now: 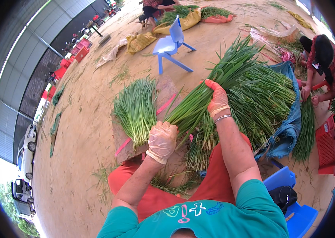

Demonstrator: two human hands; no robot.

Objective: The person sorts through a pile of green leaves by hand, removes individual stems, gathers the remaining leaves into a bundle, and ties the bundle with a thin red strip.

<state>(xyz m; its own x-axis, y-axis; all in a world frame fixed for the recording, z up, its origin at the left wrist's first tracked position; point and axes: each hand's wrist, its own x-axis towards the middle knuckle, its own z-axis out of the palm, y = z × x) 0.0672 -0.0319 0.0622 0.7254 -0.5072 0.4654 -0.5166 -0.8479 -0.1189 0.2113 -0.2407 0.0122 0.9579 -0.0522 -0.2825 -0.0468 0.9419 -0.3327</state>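
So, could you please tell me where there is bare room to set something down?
Mostly bare tan ground lies between the neat bundle of green stalks and the green fabric strips at left. A small bare patch of brown board shows between that bundle and the held green bunch. The right is crowded: large green heap, blue woven sack.

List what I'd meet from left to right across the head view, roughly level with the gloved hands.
White car, neat bundle of chive-like greens, left hand, right hand, blue woven sack, red plastic basket.
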